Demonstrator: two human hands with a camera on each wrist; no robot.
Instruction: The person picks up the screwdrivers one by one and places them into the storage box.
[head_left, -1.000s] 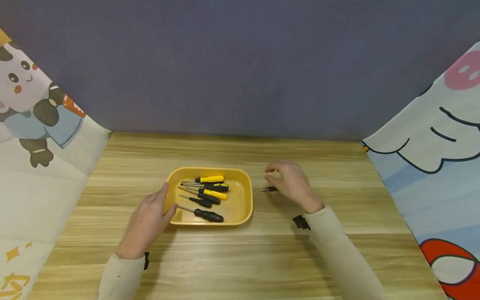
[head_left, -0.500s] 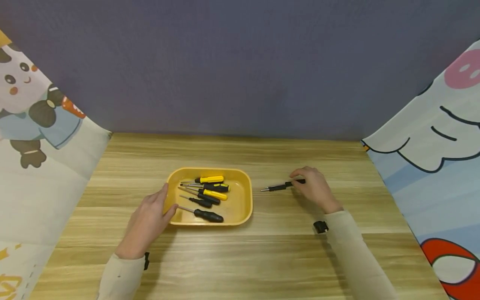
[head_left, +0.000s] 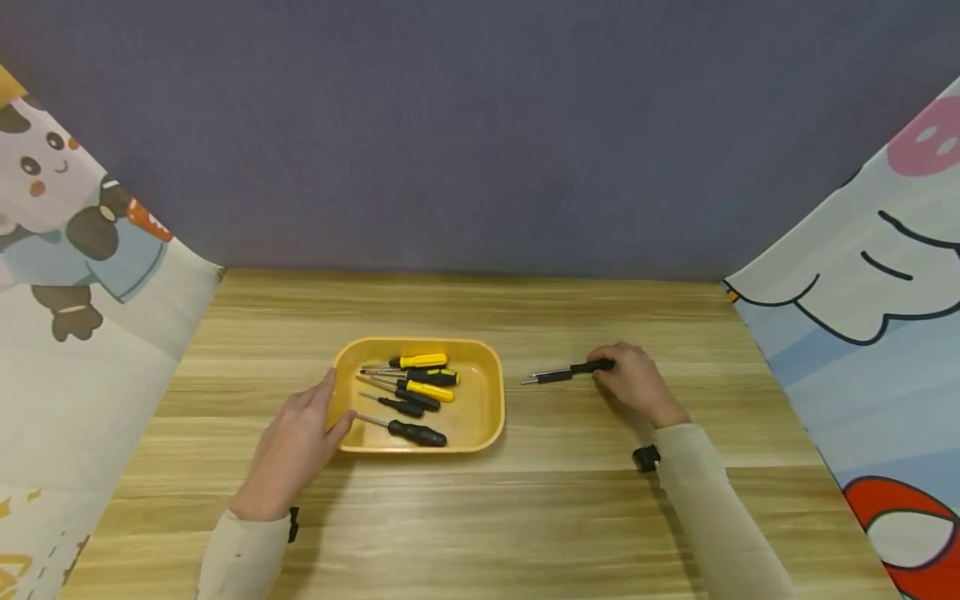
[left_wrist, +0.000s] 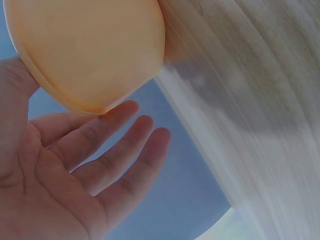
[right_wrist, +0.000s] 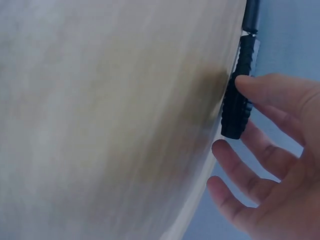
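My left hand (head_left: 296, 437) holds the left end of a yellow tray (head_left: 491, 417). Its thumb laps over the rim, and in the left wrist view the fingers (left_wrist: 117, 114) lie against the outer wall. Inside the tray are several screwdrivers, including a yellow-handled one (head_left: 423, 360) and a black one (head_left: 417, 432) nearest the front. To the tray's right, my right hand (head_left: 636, 383) pinches the ribbed black handle of a screwdriver (right_wrist: 235, 112) between thumb and index finger. Another small black screwdriver (head_left: 553, 377) lies on the table alongside its shaft.
A wood-grain table (head_left: 480, 525) carries everything. A dark grey-blue panel (head_left: 480, 142) rises behind it. Cartoon-printed sheets stand at the left (head_left: 142, 333) and right (head_left: 847, 367).
My right hand has moved rightward from above the small tool to a screwdriver handle, uncovering both tools, and now pinches that handle. The left hand and the tray have stayed put.
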